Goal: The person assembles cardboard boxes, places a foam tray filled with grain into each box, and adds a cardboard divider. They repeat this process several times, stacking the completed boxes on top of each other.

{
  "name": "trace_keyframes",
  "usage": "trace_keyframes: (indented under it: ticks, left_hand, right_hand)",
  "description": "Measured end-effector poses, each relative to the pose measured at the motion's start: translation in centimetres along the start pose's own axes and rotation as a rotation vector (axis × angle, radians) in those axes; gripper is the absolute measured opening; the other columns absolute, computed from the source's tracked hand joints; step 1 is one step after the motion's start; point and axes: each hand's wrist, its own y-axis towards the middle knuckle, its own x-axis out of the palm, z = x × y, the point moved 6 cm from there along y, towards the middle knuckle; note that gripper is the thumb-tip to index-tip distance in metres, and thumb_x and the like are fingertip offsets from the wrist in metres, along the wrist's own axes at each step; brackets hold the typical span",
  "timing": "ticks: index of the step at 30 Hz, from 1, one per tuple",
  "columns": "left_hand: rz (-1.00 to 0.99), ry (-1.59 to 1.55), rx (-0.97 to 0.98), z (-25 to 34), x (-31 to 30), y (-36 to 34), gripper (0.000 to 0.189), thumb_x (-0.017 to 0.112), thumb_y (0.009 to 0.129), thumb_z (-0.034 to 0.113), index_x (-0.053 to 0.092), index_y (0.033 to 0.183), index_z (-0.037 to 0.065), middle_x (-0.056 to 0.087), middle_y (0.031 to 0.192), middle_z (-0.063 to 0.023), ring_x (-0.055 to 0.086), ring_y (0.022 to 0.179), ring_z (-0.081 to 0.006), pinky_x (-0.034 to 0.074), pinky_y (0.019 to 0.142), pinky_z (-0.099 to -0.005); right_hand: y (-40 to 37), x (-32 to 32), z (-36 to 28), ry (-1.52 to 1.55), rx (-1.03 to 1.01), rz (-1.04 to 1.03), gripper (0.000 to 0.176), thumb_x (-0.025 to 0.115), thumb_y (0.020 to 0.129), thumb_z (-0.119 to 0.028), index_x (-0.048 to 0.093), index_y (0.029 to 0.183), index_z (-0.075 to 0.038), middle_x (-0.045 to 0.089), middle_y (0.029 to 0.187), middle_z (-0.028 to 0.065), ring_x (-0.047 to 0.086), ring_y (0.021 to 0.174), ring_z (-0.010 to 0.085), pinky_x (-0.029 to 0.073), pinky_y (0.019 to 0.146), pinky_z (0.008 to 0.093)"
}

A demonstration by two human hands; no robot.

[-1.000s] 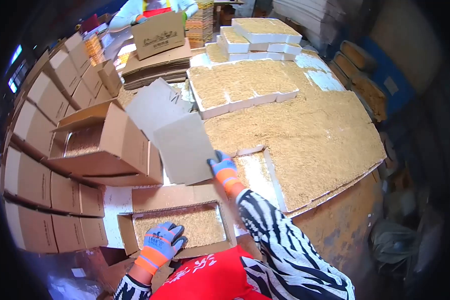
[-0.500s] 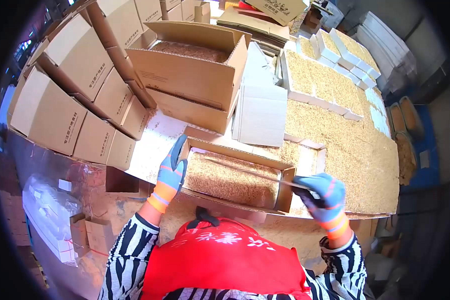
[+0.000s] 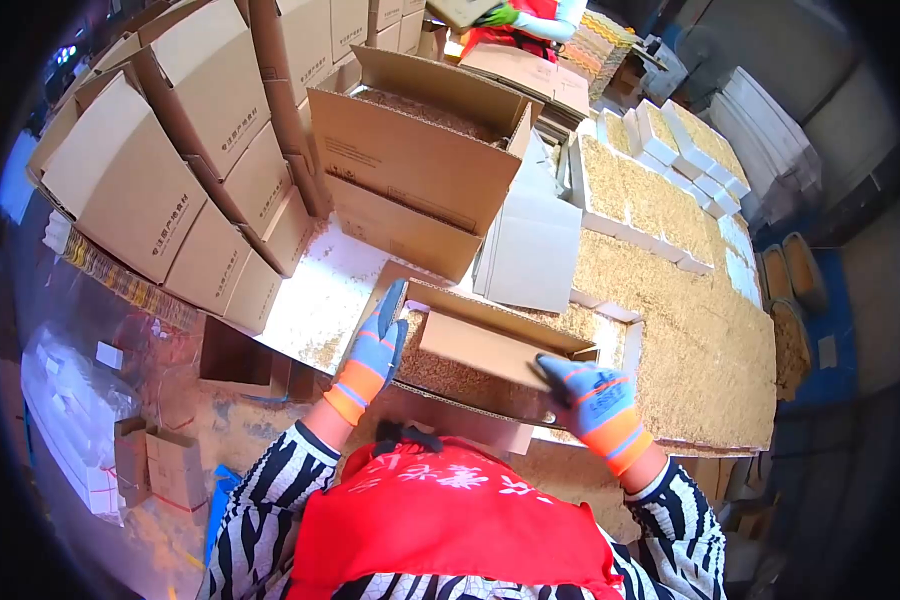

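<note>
Directly in front of me lies an open, low cardboard box (image 3: pixel 470 408) holding a layer of tan granular material (image 3: pixel 438 376). My left hand (image 3: pixel 375 348), in a grey-blue and orange glove, lies along the box's left end with fingers stretched out. My right hand (image 3: pixel 592 400), gloved alike, pinches the right end of a flat cardboard sheet (image 3: pixel 480 350). That sheet is tilted inside the box, over the material, and hides part of it.
A taller open carton (image 3: pixel 410 170) stands behind the box, beside white folded sheets (image 3: pixel 532 250). Stacked cartons (image 3: pixel 130 190) line the left. Tan granules (image 3: pixel 705 340) and filled white trays (image 3: pixel 640 190) cover the right. At the back, a co-worker's green-gloved hand (image 3: pixel 497 14) holds a carton.
The sheet has turned from edge-on to showing its broad face and sits lower in the box. My right hand has moved left. A co-worker has come into view at the back.
</note>
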Motion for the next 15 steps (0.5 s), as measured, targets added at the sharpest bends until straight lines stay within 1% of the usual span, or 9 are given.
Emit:
trace_keyframes:
  ticks: [2, 3, 4, 6, 8, 9, 12, 13, 15]
  left_hand:
    - [-0.009, 0.097, 0.058, -0.7, 0.0, 0.6, 0.058, 0.046, 0.087, -0.003, 0.03, 0.143, 0.004, 0.037, 0.144, -0.0107, 0.034, 0.132, -0.0205, 0.025, 0.108, -0.0283]
    - [-0.002, 0.033, 0.05, -0.7, 0.1, 0.8, 0.063, 0.045, 0.083, -0.006, 0.029, 0.143, 0.004, 0.037, 0.144, -0.0111, 0.033, 0.133, -0.0212, 0.024, 0.109, -0.0286]
    - [-0.014, 0.048, 0.02, -0.7, 0.1, 0.8, 0.065, 0.045, 0.082, -0.006, 0.028, 0.144, 0.004, 0.036, 0.145, -0.0113, 0.033, 0.133, -0.0216, 0.024, 0.109, -0.0286]
    - [-0.037, 0.079, -0.049, -0.2, 0.0, 0.4, 0.068, 0.045, 0.079, -0.007, 0.026, 0.144, 0.004, 0.034, 0.145, -0.0119, 0.031, 0.134, -0.0224, 0.022, 0.11, -0.0286]
    - [-0.073, 0.236, 0.037, 0.9, 0.2, 0.1, 0.072, 0.044, 0.077, -0.009, 0.024, 0.145, 0.004, 0.032, 0.147, -0.0121, 0.029, 0.135, -0.0229, 0.021, 0.11, -0.0282]
    - [-0.094, 0.314, 0.08, 1.2, 0.4, 0.0, 0.074, 0.044, 0.076, -0.009, 0.022, 0.145, 0.004, 0.03, 0.147, -0.0123, 0.028, 0.136, -0.0231, 0.021, 0.11, -0.028]
    - [-0.141, 0.209, 0.08, 1.3, 0.3, -0.3, 0.077, 0.043, 0.075, -0.01, 0.018, 0.147, 0.005, 0.027, 0.149, -0.0125, 0.025, 0.138, -0.0231, 0.019, 0.111, -0.0284]
    - [-0.149, 0.205, 0.099, 1.1, 0.4, -0.6, 0.077, 0.042, 0.076, -0.01, 0.017, 0.147, 0.004, 0.026, 0.149, -0.0126, 0.024, 0.138, -0.023, 0.019, 0.111, -0.0285]
    - [-0.165, 0.196, 0.137, 0.8, 0.4, -1.0, 0.076, 0.041, 0.076, -0.01, 0.016, 0.147, 0.004, 0.025, 0.15, -0.0129, 0.022, 0.139, -0.0227, 0.017, 0.111, -0.0287]
  right_hand:
    - [0.5, 0.6, -1.7, -0.136, -0.08, 0.083, 0.043, 0.065, 0.077, -0.021, 0.055, 0.118, -0.012, 0.063, 0.098, 0.012, 0.062, 0.084, 0.029, 0.05, 0.072, 0.0385]
    - [1.4, 0.9, -2.3, -0.228, -0.053, 0.075, 0.043, 0.061, 0.075, -0.015, 0.057, 0.118, -0.01, 0.064, 0.106, 0.0115, 0.063, 0.09, 0.0265, 0.051, 0.074, 0.037]
    - [2.1, 1.4, -2.4, -0.245, -0.061, 0.048, 0.044, 0.061, 0.075, -0.015, 0.056, 0.119, -0.011, 0.064, 0.105, 0.0121, 0.063, 0.089, 0.0264, 0.05, 0.074, 0.036]
    - [2.1, 2.1, -1.4, -0.228, -0.073, 0.189, 0.044, 0.06, 0.076, -0.015, 0.056, 0.12, -0.012, 0.064, 0.102, 0.0124, 0.064, 0.088, 0.0267, 0.051, 0.073, 0.0365]
    - [2.6, 1.8, -0.1, -0.17, -0.05, 0.16, 0.042, 0.059, 0.078, -0.015, 0.056, 0.12, -0.014, 0.065, 0.097, 0.012, 0.064, 0.084, 0.0271, 0.05, 0.071, 0.0373]
    - [3.0, 1.4, 0.0, -0.185, -0.059, 0.166, 0.04, 0.058, 0.08, -0.016, 0.056, 0.12, -0.015, 0.066, 0.09, 0.0119, 0.064, 0.076, 0.0281, 0.05, 0.068, 0.0385]
    - [5.1, 1.2, 2.0, -0.287, -0.035, 0.065, 0.032, 0.057, 0.082, -0.017, 0.058, 0.114, -0.015, 0.064, 0.079, 0.0133, 0.063, 0.068, 0.0302, 0.049, 0.061, 0.0409]
    - [6.3, 0.7, 1.8, -0.325, -0.03, -0.087, 0.031, 0.05, 0.084, -0.013, 0.058, 0.114, -0.013, 0.065, 0.083, 0.011, 0.065, 0.072, 0.0293, 0.051, 0.062, 0.0402]
    - [7.5, 0.9, 1.3, -0.358, -0.117, -0.147, 0.027, 0.05, 0.084, -0.012, 0.059, 0.109, -0.012, 0.065, 0.084, 0.0113, 0.065, 0.074, 0.0293, 0.051, 0.063, 0.0399]
